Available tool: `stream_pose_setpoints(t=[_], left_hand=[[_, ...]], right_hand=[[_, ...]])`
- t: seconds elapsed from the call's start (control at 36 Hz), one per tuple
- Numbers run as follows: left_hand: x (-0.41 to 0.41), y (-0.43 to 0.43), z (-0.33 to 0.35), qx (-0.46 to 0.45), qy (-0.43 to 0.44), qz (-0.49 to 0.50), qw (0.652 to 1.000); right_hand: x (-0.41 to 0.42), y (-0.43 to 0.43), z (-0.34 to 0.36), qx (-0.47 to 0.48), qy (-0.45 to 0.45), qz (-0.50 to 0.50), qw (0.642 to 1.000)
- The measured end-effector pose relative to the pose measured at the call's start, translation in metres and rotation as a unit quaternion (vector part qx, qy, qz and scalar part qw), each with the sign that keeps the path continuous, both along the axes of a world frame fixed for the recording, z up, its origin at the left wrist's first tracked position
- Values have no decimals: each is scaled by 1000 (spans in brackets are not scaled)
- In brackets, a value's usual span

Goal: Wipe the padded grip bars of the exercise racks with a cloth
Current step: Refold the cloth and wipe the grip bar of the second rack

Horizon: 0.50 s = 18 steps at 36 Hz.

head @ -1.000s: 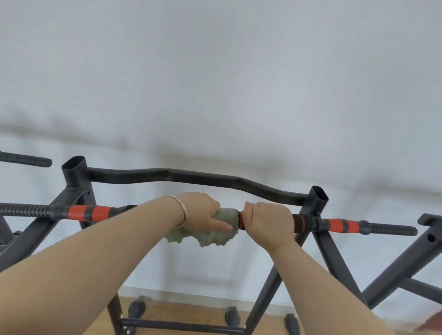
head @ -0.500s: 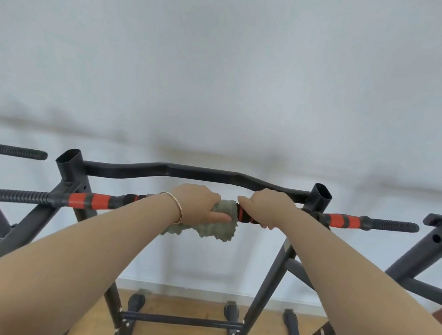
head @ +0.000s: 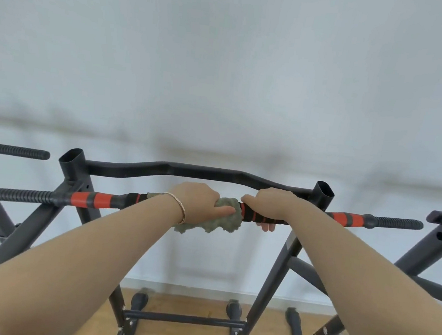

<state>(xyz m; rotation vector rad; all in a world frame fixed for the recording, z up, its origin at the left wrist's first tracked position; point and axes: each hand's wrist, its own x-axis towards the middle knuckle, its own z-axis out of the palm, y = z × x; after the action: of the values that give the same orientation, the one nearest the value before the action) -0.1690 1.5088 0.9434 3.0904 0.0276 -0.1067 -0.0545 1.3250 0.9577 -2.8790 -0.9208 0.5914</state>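
Note:
A dark metal exercise rack stands before me with a padded grip bar (head: 93,199) striped red and black running across it. My left hand (head: 197,199), a bracelet on its wrist, grips a grey-green cloth (head: 217,221) wrapped round the middle of the bar. Part of the cloth hangs below the bar. My right hand (head: 268,203) curls over the bar just to the right of the cloth, fingertips showing underneath. The bar's right end (head: 350,219) carries red padding and a ribbed black tip.
A curved black top bar (head: 186,173) runs behind my hands between two open posts. Another rack's padded bar (head: 11,150) pokes in at the left, and a further frame (head: 441,239) stands at the right. A wooden floor (head: 186,308) and white wall lie beyond.
My left hand and the cloth stay at mid-bar. My right hand has shifted slightly right, uncovering black and red padding beside the cloth. The view has tilted a little.

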Motion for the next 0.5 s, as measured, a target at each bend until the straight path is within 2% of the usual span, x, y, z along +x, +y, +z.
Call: stream_pose_setpoints(t=[0.06,0.11,0.19,0.31,0.36,0.42,0.47,0.5], left_hand=[[-2,1,-3,13,-12,-1,1000],[-1,2,-3,11,-7,-7,1000],[3,4,1,-34,31,1,999],[12,6,10,-122,107,71,984],[13,3,11,-106,90,72,988],[10,0,8,-72,54,62,994],[5,-4,4,-26,20,54,998],[3,-5,2,0,4,48,999]], right_hand=[[-2,-1,0,-4,-9,8,1000],[-7,-4,-6,-2,-114,32,993],[-15,-12,-22,3,-319,85,944],[-39,-20,-42,130,-428,31,894],[-41,-20,-46,146,-432,22,890],[-32,-16,-38,87,-390,18,916],[-17,-12,-26,41,-287,10,957],[-9,-11,-18,25,-204,1,979]])
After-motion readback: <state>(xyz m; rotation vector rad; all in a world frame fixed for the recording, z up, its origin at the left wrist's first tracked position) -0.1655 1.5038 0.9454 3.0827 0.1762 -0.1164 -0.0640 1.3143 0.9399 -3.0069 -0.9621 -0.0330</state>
